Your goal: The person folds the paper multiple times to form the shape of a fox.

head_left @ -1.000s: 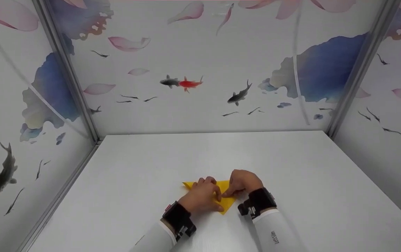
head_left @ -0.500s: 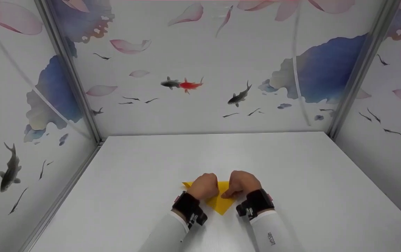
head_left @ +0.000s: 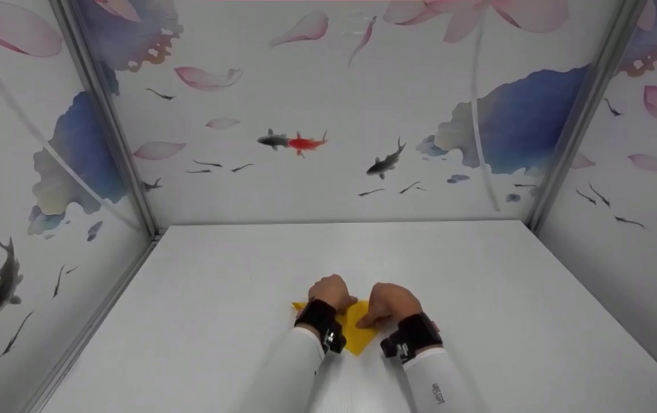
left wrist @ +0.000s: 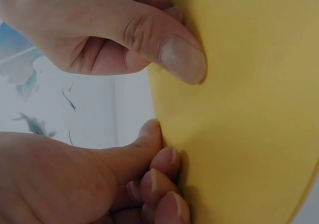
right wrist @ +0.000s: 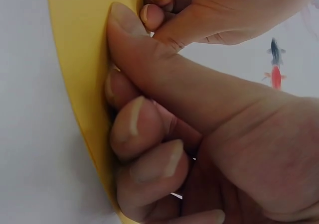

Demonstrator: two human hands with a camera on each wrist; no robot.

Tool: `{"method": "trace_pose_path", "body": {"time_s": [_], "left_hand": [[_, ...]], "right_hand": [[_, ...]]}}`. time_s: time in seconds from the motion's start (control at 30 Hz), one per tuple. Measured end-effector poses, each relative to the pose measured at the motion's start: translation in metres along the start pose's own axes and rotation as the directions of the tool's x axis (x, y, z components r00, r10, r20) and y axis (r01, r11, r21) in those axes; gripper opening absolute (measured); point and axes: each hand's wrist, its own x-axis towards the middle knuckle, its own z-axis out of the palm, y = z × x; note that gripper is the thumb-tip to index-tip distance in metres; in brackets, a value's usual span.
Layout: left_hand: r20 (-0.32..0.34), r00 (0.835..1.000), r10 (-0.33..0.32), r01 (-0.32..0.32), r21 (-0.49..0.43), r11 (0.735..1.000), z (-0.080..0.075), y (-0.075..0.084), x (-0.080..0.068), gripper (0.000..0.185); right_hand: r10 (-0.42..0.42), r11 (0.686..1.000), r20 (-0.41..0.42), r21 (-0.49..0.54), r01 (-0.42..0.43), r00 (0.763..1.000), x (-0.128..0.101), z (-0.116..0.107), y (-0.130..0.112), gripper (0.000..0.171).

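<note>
A folded sheet of yellow paper point(head_left: 358, 339) lies on the white table with one corner toward the person. My left hand point(head_left: 331, 291) is at its far edge; in the left wrist view its thumb point(left wrist: 149, 132) and curled fingertips are gathered right at that edge, pinching it. On the right part of the sheet, my right hand point(head_left: 392, 303) holds it down, fingers curled. The right thumb point(left wrist: 182, 59) presses flat on the yellow surface in the left wrist view. Beside it, in the right wrist view, the curled right fingers point(right wrist: 142, 129) rest against the paper.
The white table point(head_left: 237, 269) is bounded by a back wall point(head_left: 328, 189) and side walls printed with fish and petals. Metal posts point(head_left: 105, 115) stand at the back corners. Each wrist wears a black camera strap point(head_left: 420, 335).
My left hand has gone from lying spread over the paper's left part to curling up, then moved away from the person to the far edge. The right hand keeps its place on the paper.
</note>
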Motion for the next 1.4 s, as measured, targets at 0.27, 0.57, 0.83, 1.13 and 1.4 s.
{"method": "trace_pose_path", "body": {"time_s": [0.27,0.57,0.83,1.13,1.4], "left_hand": [[0.012,0.999,0.041,-0.04,-0.074,0.996,-0.007,-0.005,-0.008,0.037],[-0.032,0.998,0.051,-0.055,-0.126,0.991,-0.034,-0.005,-0.054,0.032],[-0.035,0.998,0.05,-0.055,-0.145,0.988,-0.036,-0.018,-0.05,0.034],[-0.013,0.998,0.058,-0.059,-0.167,0.984,-0.045,-0.026,-0.047,0.037],[-0.045,0.997,0.061,-0.069,-0.19,0.979,-0.037,-0.028,-0.046,0.033]], "right_hand": [[0.027,1.0,0.012,0.002,-0.027,1.0,0.004,-0.001,0.0,0.034],[0.048,0.999,0.034,0.024,-0.049,0.998,0.003,0.003,0.0,0.035],[0.046,0.999,0.029,0.013,-0.046,0.999,0.005,0.002,-0.001,0.038],[0.055,0.998,0.021,0.013,-0.055,0.998,0.007,-0.001,-0.003,0.04],[0.061,0.997,0.022,-0.039,-0.06,0.998,0.009,0.003,-0.002,0.042]]}}
